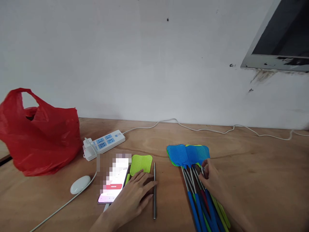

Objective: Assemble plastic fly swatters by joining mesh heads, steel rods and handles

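Note:
My left hand [135,195] lies flat and open on a green fly swatter head [141,163], its fingertips next to a loose metal rod [154,190]. A phone [114,183] with a lit screen lies just left of that hand. My right hand [212,180] rests on a bundle of fly swatters [193,174] with blue and green heads, metal shafts and coloured handles. Its fingers are curled and pinch one of the shafts near the heads.
A red plastic bag [41,135] stands at the left of the wooden table [253,167]. A white power strip [103,143] with a cable [205,130] lies by the wall. A white mouse [80,184] sits near the front left. A framed panel [277,35] hangs at the upper right.

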Demonstrator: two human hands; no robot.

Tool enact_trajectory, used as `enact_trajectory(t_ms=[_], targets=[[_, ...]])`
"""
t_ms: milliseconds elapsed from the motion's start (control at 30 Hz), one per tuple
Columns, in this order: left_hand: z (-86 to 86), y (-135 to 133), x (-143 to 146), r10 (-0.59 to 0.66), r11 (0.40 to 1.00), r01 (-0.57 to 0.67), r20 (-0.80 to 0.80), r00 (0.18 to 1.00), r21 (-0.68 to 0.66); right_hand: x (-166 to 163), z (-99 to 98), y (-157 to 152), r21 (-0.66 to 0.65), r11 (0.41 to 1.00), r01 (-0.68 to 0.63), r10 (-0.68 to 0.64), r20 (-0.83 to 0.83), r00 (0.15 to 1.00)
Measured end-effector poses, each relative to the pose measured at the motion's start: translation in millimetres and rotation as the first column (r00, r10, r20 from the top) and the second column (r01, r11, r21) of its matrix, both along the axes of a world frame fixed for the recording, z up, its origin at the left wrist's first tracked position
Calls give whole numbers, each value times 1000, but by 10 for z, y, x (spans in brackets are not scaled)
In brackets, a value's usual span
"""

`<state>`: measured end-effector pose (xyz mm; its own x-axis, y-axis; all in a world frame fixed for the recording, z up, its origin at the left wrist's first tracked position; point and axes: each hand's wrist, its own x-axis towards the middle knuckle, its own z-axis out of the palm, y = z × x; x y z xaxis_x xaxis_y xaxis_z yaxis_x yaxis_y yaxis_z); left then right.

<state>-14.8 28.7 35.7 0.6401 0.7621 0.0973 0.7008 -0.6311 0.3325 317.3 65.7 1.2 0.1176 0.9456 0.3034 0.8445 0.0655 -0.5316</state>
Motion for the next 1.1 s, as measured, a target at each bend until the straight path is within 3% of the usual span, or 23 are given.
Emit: enact_trajectory(t_ms=[167,300,433,567,800,967,1100], targets=[[-32,16,8,11,1000,-11,19,1000,11,-10,136,15,127,991,42,8,-374,927],[-50,17,5,13,1000,-13,28,1000,0,-128,367,-40,82,995,53,19,-692,722],[-64,18,5,21,1000,-20,42,999,-5,-210,483,-95,-78,997,18,-76,-848,524],[-53,22,12,32,999,-31,53,998,-15,-292,488,-108,-139,990,-22,-125,-939,320],[23,-7,33,37,998,-32,89,995,-52,-497,516,-123,-129,986,-103,-116,-985,124],[71,-69,79,66,995,-49,216,974,-83,-629,491,-153,-79,987,-142,-70,-996,63],[213,-174,182,152,972,-65,397,905,-224,-727,464,-200,-69,977,-202,-61,-997,49]])
